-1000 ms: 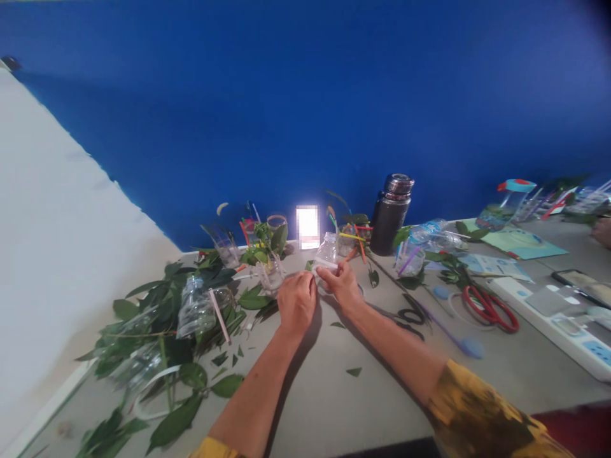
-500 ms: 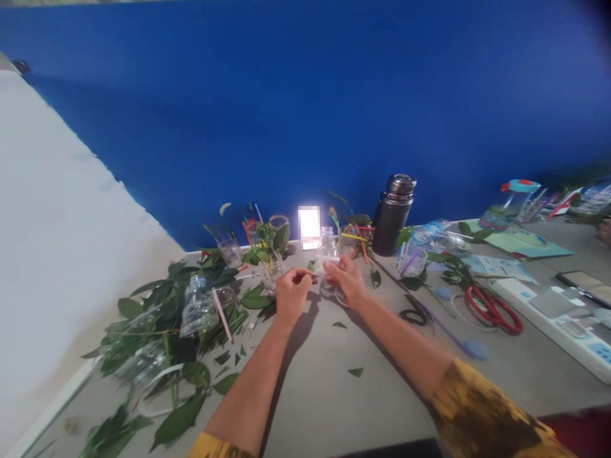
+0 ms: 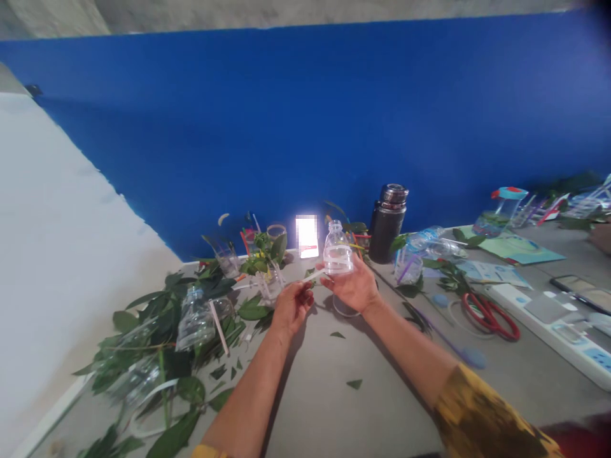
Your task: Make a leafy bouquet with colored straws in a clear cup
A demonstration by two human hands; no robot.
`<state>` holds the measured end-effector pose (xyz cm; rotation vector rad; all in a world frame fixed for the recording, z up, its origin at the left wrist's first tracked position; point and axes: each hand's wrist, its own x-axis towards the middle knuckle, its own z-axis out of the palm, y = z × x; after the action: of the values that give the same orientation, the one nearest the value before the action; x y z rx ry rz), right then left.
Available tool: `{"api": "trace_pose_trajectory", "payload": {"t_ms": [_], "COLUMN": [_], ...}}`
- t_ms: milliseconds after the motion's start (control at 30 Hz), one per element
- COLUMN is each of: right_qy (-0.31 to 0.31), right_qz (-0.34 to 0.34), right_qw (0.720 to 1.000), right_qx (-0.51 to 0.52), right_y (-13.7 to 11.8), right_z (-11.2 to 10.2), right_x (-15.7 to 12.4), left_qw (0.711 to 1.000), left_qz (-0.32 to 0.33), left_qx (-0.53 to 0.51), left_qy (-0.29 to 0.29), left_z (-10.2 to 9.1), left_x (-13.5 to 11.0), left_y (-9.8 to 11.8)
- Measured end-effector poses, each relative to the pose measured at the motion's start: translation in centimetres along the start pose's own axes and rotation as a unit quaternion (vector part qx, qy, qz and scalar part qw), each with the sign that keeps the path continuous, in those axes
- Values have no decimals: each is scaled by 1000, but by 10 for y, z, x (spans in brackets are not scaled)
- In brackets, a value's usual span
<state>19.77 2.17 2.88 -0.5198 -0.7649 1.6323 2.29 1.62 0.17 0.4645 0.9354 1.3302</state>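
Note:
My right hand (image 3: 359, 291) holds up a clear plastic bottle top (image 3: 338, 245), neck upward, its wide end resting at the palm and fingers. A pale band runs around the bottle's lower part. To its left, my left hand (image 3: 292, 308) is closed, its fingertips pinching one end of a thin white strip (image 3: 314, 275). The strip slants up toward the bottle; whether it is joined to the band I cannot tell. Below my right hand, a clear ring-like edge (image 3: 344, 310) lies on the grey table (image 3: 315, 394).
Leafy cuttings (image 3: 167, 318) and a cut bottle (image 3: 195, 324) cover the left side. A lit phone (image 3: 307, 236) leans against the blue wall (image 3: 286, 127). Rightward stand a dark thermos (image 3: 387, 224), red-handled scissors (image 3: 489, 317) and a white power strip (image 3: 548, 334). Leaf scraps (image 3: 354, 384) lie in front.
My right hand has turned and opened out under the bottle top, lifting it slightly to the right. My left hand has lowered a little, and the white strip now shows. The view tilted up.

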Motion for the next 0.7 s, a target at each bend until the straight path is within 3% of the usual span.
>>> {"api": "trace_pose_trajectory", "payload": {"t_ms": [233, 433, 500, 600, 700], "right_qy": [-5, 0, 5, 19, 26], "right_qz": [2, -61, -80, -99, -112], "right_qw": [1000, 994, 989, 978, 968], "right_qx": [-23, -88, -123, -183, -223], "right_y": [-7, -4, -1, 2, 5], "right_z": [-3, -1, -2, -3, -2], "right_x": [2, 1, 2, 2, 1], "left_qw": [992, 989, 991, 988, 981], "left_qz": [23, 100, 107, 57, 23], "left_qx": [120, 105, 75, 36, 17], "left_qy": [-5, 28, -23, -139, -194], "left_z": [-6, -5, 0, 10, 16], "left_x": [5, 5, -3, -18, -26], "left_y": [-11, -9, -5, 0, -1]}}
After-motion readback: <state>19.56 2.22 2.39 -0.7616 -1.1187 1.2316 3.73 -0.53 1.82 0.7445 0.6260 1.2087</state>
